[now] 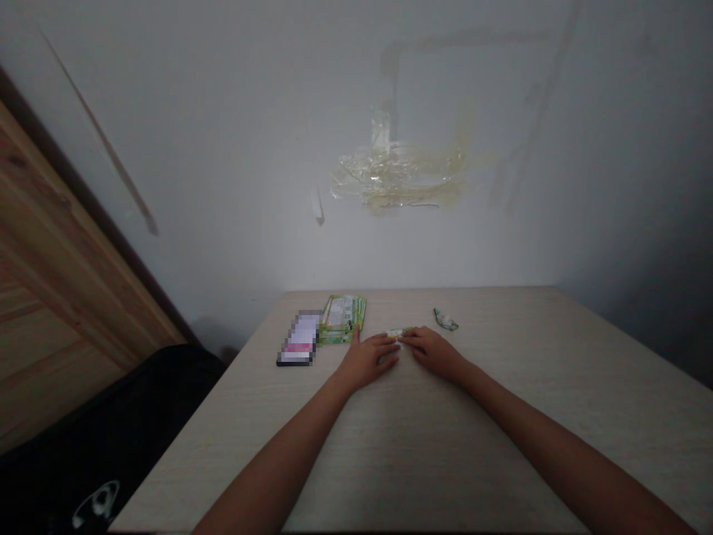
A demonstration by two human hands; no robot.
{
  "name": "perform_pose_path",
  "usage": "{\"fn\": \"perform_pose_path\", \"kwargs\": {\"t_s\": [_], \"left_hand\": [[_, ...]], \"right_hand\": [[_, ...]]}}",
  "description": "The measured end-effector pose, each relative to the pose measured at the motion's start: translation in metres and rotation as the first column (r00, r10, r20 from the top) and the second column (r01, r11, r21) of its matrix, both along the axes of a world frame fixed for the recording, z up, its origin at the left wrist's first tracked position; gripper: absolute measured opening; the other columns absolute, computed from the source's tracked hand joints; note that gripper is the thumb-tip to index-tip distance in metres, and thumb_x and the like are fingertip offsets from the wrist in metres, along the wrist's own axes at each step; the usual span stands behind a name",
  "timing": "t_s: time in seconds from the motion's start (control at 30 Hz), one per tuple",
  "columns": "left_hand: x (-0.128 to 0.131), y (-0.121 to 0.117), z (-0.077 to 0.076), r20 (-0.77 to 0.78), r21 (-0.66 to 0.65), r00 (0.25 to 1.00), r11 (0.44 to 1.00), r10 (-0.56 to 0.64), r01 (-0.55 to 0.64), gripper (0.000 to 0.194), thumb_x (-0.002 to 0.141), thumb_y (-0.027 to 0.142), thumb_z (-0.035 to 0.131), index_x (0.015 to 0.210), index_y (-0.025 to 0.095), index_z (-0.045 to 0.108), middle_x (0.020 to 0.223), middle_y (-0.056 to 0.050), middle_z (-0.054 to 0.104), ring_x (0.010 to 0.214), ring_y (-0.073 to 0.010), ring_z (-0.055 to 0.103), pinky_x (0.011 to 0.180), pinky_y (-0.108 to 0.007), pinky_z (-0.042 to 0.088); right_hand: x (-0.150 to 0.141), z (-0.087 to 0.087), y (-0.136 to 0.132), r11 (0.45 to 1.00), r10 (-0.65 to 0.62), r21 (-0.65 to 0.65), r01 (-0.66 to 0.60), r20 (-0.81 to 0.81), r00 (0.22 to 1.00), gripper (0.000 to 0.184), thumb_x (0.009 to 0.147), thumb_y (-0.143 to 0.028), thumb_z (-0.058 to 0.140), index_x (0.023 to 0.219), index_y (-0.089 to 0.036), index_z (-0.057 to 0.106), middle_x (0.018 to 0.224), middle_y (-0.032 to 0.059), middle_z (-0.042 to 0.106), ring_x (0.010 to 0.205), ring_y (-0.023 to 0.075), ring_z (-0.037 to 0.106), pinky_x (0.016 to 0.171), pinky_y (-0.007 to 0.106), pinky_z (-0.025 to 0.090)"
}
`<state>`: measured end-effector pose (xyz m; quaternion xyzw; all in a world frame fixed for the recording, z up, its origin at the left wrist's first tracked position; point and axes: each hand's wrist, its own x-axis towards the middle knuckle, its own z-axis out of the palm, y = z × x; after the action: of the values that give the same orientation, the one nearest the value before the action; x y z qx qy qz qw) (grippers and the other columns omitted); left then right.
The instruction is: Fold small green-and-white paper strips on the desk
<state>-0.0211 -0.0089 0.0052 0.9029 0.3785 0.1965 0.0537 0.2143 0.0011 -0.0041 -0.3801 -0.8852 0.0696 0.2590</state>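
A narrow green-and-white packet (398, 334) lies on the table in front of me, partly covered by my fingers. My left hand (368, 360) rests with its fingers stretched out and apart, their tips at the packet's left part, and its thumb reaches toward a stack of packets. From the other side my right hand (434, 352) bends its fingers together onto the packet's right end. Just left of my left hand is that stack of flat green-and-white printed packets (344, 313). A small folded green-and-white piece (445, 319) lies apart, beyond my right hand.
A phone (301, 338) with a lit, blurred screen lies left of the stack, touching or nearly touching it. The pale wooden table (390, 461) meets a wall (250, 186) with clear tape (398, 174) on it. A dark bag-like item (122, 423) is beyond the table's left edge.
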Motion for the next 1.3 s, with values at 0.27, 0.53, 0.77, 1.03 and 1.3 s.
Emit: {"fn": "perform_pose_path", "kwargs": {"t_s": [0.27, 0.53, 0.77, 1.03, 1.3], "left_hand": [[0.0005, -0.0013, -0.0015, -0.006, -0.002, 1.0, 1.0, 0.008, -0.008, 0.037, 0.094, 0.047, 0.046, 0.127, 0.037, 0.058, 0.137, 0.0, 0.058, 0.133, -0.0204, 0.047, 0.12, -0.052, 0.007], [0.0011, -0.0033, -0.0014, 0.037, 0.076, 0.993, 0.99, 0.116, -0.119, 0.032, 0.095, 0.041, 0.046, 0.121, 0.034, 0.062, 0.128, -0.003, 0.064, 0.124, -0.0227, 0.053, 0.116, -0.061, -0.005], [0.0017, -0.0015, -0.004, 0.04, 0.08, 0.991, 0.988, 0.129, -0.132, 0.029, 0.094, 0.042, 0.047, 0.117, 0.034, 0.063, 0.125, -0.002, 0.066, 0.126, -0.0227, 0.051, 0.115, -0.062, -0.009], [0.0024, -0.0018, 0.0, 0.007, 0.126, 0.992, 0.984, 0.127, -0.127, 0.027, 0.094, 0.039, 0.049, 0.115, 0.036, 0.064, 0.119, 0.001, 0.069, 0.129, -0.0252, 0.048, 0.113, -0.065, -0.007], [0.0023, -0.0021, 0.0016, 0.006, 0.129, 0.986, 0.977, 0.169, -0.168, 0.027, 0.093, 0.041, 0.048, 0.114, 0.04, 0.066, 0.117, 0.003, 0.069, 0.131, -0.0262, 0.045, 0.112, -0.068, -0.004]], "right_hand": [[-0.0057, -0.0008, 0.0015, 0.997, -0.057, 0.064, 0.051, 0.084, 0.995, 0.044, 0.086, -0.01, 0.049, 0.126, -0.021, 0.062, 0.111, 0.0105, 0.063, 0.104, 0.0221, 0.054, 0.094, 0.039, 0.045], [-0.007, 0.0014, -0.0016, 0.997, -0.068, 0.042, 0.065, 0.073, 0.995, 0.044, 0.086, -0.01, 0.047, 0.126, -0.021, 0.061, 0.111, 0.0106, 0.062, 0.103, 0.0228, 0.053, 0.093, 0.039, 0.044], [-0.0077, 0.0044, -0.0041, 0.998, -0.061, 0.029, 0.059, 0.072, 0.996, 0.044, 0.086, -0.009, 0.047, 0.127, -0.019, 0.06, 0.111, 0.0111, 0.062, 0.102, 0.022, 0.054, 0.093, 0.038, 0.045], [-0.0066, -0.0011, -0.0015, 0.999, -0.035, 0.04, 0.032, 0.065, 0.997, 0.05, 0.083, -0.007, 0.046, 0.129, -0.023, 0.058, 0.128, 0.0082, 0.06, 0.111, 0.0215, 0.053, 0.099, 0.04, 0.042], [-0.0048, -0.0022, 0.0015, 0.999, -0.019, 0.029, 0.016, 0.095, 0.995, 0.046, 0.084, -0.006, 0.045, 0.125, -0.019, 0.061, 0.129, 0.0062, 0.062, 0.11, 0.0216, 0.052, 0.098, 0.039, 0.042]]}}
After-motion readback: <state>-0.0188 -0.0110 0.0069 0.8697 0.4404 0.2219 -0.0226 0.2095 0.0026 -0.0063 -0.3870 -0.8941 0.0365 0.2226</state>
